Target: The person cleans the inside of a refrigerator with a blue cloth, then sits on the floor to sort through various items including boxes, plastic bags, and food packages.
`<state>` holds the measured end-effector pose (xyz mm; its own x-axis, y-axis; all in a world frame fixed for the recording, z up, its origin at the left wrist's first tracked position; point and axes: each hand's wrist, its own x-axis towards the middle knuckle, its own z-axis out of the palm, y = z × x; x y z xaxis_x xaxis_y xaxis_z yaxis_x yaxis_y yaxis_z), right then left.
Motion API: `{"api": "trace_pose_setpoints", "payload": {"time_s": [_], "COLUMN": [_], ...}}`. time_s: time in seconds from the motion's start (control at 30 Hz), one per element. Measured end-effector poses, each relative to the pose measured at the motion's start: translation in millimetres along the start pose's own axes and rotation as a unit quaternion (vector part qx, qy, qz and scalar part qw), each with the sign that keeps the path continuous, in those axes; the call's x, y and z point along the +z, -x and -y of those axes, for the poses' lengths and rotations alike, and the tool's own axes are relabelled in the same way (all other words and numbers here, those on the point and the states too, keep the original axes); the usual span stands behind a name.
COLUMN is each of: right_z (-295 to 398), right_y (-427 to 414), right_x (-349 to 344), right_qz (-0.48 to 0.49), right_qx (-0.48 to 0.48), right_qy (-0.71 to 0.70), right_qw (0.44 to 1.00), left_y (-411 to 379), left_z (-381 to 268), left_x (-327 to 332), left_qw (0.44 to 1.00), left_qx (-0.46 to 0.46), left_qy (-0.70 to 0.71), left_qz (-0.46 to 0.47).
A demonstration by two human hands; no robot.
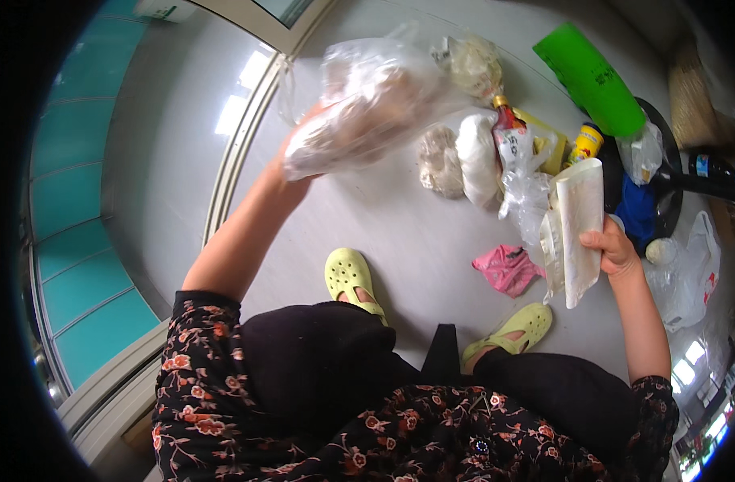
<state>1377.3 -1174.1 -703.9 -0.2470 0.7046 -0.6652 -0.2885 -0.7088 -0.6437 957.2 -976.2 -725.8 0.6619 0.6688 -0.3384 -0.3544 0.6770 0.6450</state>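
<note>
A clear plastic bag [367, 102], blurred, surrounds my left hand [355, 114] at the upper middle; its fingers show only dimly through the film, so their hold is unclear. At the right, my right hand [614, 248] grips a folded cream-coloured packet or sheet [578, 235], thumb on its near face. On the grey floor between them lie a white wrapped bundle [478, 159], a bag with brownish contents [438, 161], a sauce bottle with a yellow cap [506, 114], clear plastic bags [521, 181] and a crumpled pink plastic bag [508, 268].
A green cylinder-shaped roll or container [590, 81] leans by a black round object [672, 175]. A yellow jar [586, 143], a dark bottle [714, 167] and a white carrier bag [696, 277] lie right. A sliding door's frame [238, 144] runs along the left.
</note>
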Motion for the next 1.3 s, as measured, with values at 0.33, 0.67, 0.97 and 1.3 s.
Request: {"api": "trace_pose_setpoints", "payload": {"time_s": [0.33,0.67,0.97,1.3], "right_z": [-4.1,-6.3,-5.4,-2.6], "right_y": [-0.1,-3.9,-1.6,-1.2], "right_x": [-4.8,3.2,4.6,5.3], "right_qz": [-0.008,0.005,-0.016,-0.009], "right_qx": [0.019,0.015,-0.005,0.020], "right_qy": [-0.002,-0.008,0.008,0.029], "right_qw": [1.000,1.000,1.000,0.999], "left_y": [39.5,36.6,35.8,3.6], "left_z": [36.3,40.2,34.3,29.3], "left_x": [-14.7,12.6,48.9,-17.3], "left_qw": [0.987,0.933,0.994,0.919], "left_qx": [-0.005,-0.045,-0.005,0.213], "left_qy": [-0.012,0.339,-0.028,-0.247], "left_qz": [-0.161,0.115,-0.101,-0.223]}}
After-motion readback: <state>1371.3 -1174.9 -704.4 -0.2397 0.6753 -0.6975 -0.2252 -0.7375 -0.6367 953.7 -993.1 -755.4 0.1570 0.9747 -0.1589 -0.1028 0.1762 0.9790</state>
